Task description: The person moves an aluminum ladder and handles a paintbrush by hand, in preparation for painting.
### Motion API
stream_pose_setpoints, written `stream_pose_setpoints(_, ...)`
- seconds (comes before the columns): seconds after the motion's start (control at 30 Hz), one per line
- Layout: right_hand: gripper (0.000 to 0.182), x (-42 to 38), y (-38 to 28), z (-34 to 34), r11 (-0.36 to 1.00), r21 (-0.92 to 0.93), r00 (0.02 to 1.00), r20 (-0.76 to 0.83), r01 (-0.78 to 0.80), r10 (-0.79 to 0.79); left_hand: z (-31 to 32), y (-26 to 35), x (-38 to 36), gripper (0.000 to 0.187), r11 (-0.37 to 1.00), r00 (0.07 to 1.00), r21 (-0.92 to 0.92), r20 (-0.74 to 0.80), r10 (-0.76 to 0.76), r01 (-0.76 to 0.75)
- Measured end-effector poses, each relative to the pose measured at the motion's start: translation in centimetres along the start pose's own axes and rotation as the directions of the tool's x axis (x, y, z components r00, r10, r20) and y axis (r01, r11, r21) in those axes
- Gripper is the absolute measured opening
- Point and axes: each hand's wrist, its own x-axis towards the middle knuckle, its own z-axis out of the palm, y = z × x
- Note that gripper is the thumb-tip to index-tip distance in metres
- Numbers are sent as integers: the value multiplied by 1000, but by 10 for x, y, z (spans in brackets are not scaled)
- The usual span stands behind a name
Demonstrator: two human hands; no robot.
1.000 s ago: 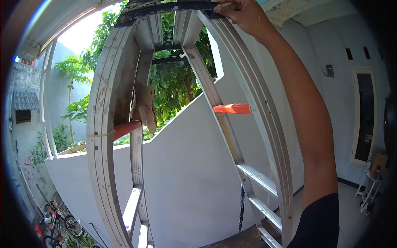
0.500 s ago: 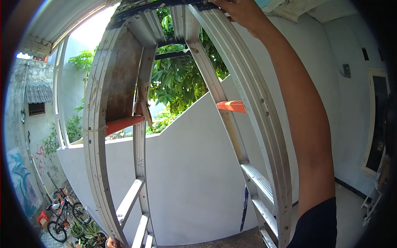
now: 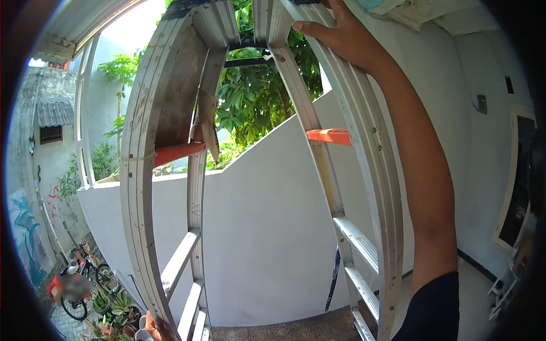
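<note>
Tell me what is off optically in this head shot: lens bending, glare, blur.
Head view: fisheye lens bows the grey aluminium stepladder rails outward; dark vignette rings the edges; sky at top left blows out white; a smudged patch blurs the parked bicycle; right hand stays sharp.

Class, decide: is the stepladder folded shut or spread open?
Spread open: the stepladder has its two sides splayed apart below the top, with orange spreader bars extended across.

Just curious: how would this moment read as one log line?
right hand: grips ladder rail near top | left hand: low on left rail | ladder: open

Ladder [image 3: 364, 142] before wall [image 3: 261, 227], bicycle [image 3: 79, 281] below left
</note>
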Motion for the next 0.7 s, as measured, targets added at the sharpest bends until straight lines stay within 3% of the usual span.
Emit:
stream_pose_setpoints(0.03,85,-7,-7,-2,998,-62,999,42,-29,31,3,-3,3,48,890,996,-451,92,-21,61)
stream_pose_setpoints(0.07,87,-16,-14,-1,992,-110,993,94,-57,68,-6,28,-4,57,957,983,-277,182,-34,84)
stream_pose_setpoints(0.1,87,-26,-23,0,983,-167,989,115,-71,91,0,56,-13,67,984,994,-172,100,-36,53)
stream_pose_setpoints(0.13,87,-35,-32,0,972,-219,984,139,-82,114,9,48,-26,70,994,991,-22,-77,110,-112)
stream_pose_setpoints(0.2,89,-61,-43,3,908,-400,970,143,-125,197,11,67,-50,78,989,986,72,-98,134,-127)
stream_pose_setpoints(0.27,103,-85,-30,-8,984,-172,940,340,49,13,12,38,-85,76,960,990,279,-131,56,-17)
stream_pose_setpoints(0.3,81,-111,3,-20,887,-458,947,308,61,94,12,34,-98,76,891,999,453,-53,-3,27)
stream_pose_setpoints(0.33,60,-135,21,-23,707,-703,953,263,81,152,14,18,-115,77,881,998,473,-56,13,16)
stream_pose_setpoints(0.37,79,-150,-29,-13,796,-595,940,325,115,107,15,22,-124,78,893,995,440,-56,-79,96)
stream_pose_setpoints(0.4,100,-166,-84,-9,868,-476,926,373,139,56,16,10,-134,81,911,997,409,-63,-33,56)
stream_pose_setpoints(0.47,91,-203,-104,-6,950,-265,923,298,-168,246,14,-2,-145,83,886,999,462,-21,-44,48)
stream_pose_setpoints(0.5,91,-292,-22,-103,950,-254,910,322,-183,261,8,-4,-146,84,888,996,453,7,-93,80)
stream_pose_setpoints(0.53,69,-330,31,-123,756,-648,637,624,97,453,2,-5,-147,85,892,990,439,33,-138,110)
stream_pose_setpoints(0.57,69,-340,-7,-107,761,-642,619,638,98,458,-5,-7,-152,87,897,983,427,81,-167,117)
stream_pose_setpoints(0.6,68,-338,-64,-75,711,-697,751,419,-94,510,-10,-10,-154,88,904,974,410,126,-189,123)
stream_pose_setpoints(0.63,68,-341,-102,-54,651,-700,821,164,-295,547,-16,-7,-153,86,916,958,373,179,-225,146)
stream_pose_setpoints(0.67,68,-353,-116,-51,643,-706,811,169,-297,561,-18,-6,-152,85,931,957,329,181,-226,158)
stream_pose_setpoints(0.7,69,-366,-131,-53,698,-524,744,168,-488,647,-19,-1,-152,84,946,941,256,219,-257,199)
